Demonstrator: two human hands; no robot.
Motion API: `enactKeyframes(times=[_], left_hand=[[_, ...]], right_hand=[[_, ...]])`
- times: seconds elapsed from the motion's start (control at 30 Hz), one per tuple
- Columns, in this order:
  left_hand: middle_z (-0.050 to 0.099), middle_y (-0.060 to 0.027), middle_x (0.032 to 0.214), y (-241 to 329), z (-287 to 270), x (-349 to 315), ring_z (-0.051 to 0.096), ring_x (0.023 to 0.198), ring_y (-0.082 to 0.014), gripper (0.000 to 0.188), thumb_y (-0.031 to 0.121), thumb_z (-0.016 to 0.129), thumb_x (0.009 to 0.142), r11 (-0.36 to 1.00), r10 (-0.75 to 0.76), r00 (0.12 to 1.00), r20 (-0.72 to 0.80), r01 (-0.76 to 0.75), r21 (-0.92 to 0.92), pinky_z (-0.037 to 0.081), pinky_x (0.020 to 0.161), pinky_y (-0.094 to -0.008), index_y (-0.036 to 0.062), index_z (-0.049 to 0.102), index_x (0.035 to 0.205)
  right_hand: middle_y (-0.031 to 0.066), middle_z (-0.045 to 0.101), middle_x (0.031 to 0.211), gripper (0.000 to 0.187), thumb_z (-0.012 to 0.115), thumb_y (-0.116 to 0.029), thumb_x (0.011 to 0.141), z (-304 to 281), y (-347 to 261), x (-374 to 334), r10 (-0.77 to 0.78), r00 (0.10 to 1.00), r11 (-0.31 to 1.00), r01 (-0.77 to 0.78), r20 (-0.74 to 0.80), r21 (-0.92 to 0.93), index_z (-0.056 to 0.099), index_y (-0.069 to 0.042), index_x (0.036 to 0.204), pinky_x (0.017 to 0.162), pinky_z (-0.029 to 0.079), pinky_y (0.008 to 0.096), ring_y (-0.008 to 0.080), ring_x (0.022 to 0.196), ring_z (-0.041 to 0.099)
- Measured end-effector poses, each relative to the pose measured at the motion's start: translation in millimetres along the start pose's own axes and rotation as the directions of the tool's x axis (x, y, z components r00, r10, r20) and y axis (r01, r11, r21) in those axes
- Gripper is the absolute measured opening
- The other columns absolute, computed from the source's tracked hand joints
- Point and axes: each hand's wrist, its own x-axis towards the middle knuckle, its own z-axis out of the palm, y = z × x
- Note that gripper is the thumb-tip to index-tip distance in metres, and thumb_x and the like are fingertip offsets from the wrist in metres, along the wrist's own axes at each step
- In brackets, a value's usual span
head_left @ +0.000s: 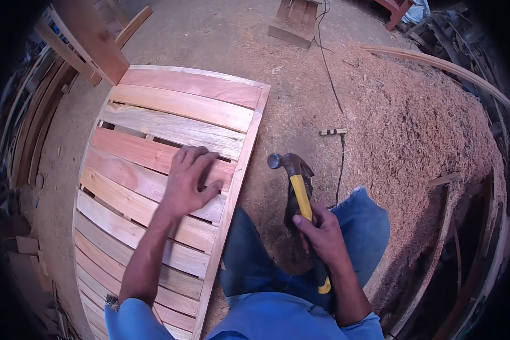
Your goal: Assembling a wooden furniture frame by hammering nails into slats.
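My right hand (pixel 324 235) is wrapped round the yellow and black handle of a claw hammer (pixel 301 195). The hammer stands up above my lap, its metal head at the far end and pointing left. My left hand (pixel 191 178) reaches over a slatted wooden panel (pixel 175 116), near its right edge. The thumb and fingers are spread and slightly bent over a reddish slat, and I see nothing held in them. Pale and reddish slats run across the panel with narrow gaps, bordered by a thin frame.
Wood shavings (pixel 419 119) cover the floor on the right. A dark cord (pixel 330 73) runs to a small light-coloured block (pixel 333 132) with dark bands. A wooden post (pixel 90 39) rises at the panel's far left corner. Timber lengths (pixel 442 65) lie along both sides.
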Motion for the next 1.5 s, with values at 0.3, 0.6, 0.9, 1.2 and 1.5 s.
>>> enactKeyframes(times=[0.3, 0.6, 0.9, 1.2, 1.5], left_hand=[[0.064, -0.0156, 0.107, 69, 33, 22, 0.067, 0.103, -0.0365, 0.016, 0.005, 0.072, 0.090, 0.954, -0.070, 0.985, 0.157, 0.020, 0.299, 0.058, 0.090, -0.0470, 0.0046, 0.067, 0.105], [0.076, -0.0138, 0.092, 28, 10, 20, 0.076, 0.079, -0.0258, 0.020, 0.003, 0.062, 0.107, 0.836, -0.386, 0.914, 0.121, 0.402, -0.373, 0.059, 0.072, -0.0388, -0.0007, 0.065, 0.126], [0.075, -0.0044, 0.098, 1, 23, 2, 0.065, 0.082, -0.0099, 0.015, 0.004, 0.069, 0.109, 0.597, -0.495, 0.859, 0.128, 0.444, -0.669, 0.052, 0.072, -0.0262, -0.0022, 0.079, 0.118], [0.080, -0.0121, 0.107, 8, 27, 15, 0.070, 0.108, -0.0329, 0.014, 0.015, 0.082, 0.090, 0.899, -0.236, 0.972, 0.018, 0.225, -0.375, 0.046, 0.107, -0.0456, 0.0063, 0.085, 0.101], [0.079, -0.0111, 0.118, 12, 30, 14, 0.066, 0.117, -0.0336, 0.018, 0.016, 0.083, 0.089, 0.917, -0.272, 0.962, 0.002, 0.260, -0.301, 0.047, 0.106, -0.0474, 0.0085, 0.087, 0.105]], right_hand=[[-0.0020, 0.064, 0.074, 0.033, 0.079, -0.021, 0.109, 5, 1, 12, -0.035, 0.999, 0.998, 0.035, -0.008, 0.044, 0.069, 0.001, 0.131, 0.048, 0.045, 0.0253, 0.0059, 0.052, 0.058], [-0.0005, 0.067, 0.077, 0.029, 0.076, -0.017, 0.110, 5, -1, 13, -0.042, 0.998, 0.997, 0.045, -0.036, 0.064, 0.070, 0.002, 0.130, 0.049, 0.047, 0.0262, 0.0076, 0.054, 0.060], [0.0093, 0.075, 0.101, 0.035, 0.076, -0.011, 0.107, 22, 2, 5, -0.548, 0.813, 0.804, 0.448, -0.197, -0.391, 0.064, 0.003, 0.136, 0.076, 0.057, 0.0326, 0.0141, 0.087, 0.071], [0.0124, 0.075, 0.089, 0.047, 0.063, -0.013, 0.115, 51, -1, 10, -0.535, 0.839, 0.767, 0.433, -0.099, -0.474, 0.052, 0.002, 0.158, 0.071, 0.059, 0.0386, 0.0216, 0.077, 0.076], [0.0301, 0.074, 0.116, 0.061, 0.062, -0.008, 0.112, 66, -19, 15, -0.665, 0.741, 0.547, 0.572, 0.099, -0.611, 0.047, -0.006, 0.172, 0.079, 0.061, 0.0452, 0.0403, 0.088, 0.078]])
